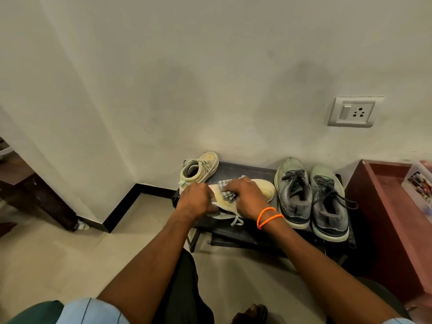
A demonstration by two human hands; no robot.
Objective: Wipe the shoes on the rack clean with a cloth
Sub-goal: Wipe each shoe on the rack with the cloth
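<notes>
Right hand presses cloth on cream shoe.

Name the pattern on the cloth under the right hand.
The cloth is checked, grey on white, in the head view.
</notes>
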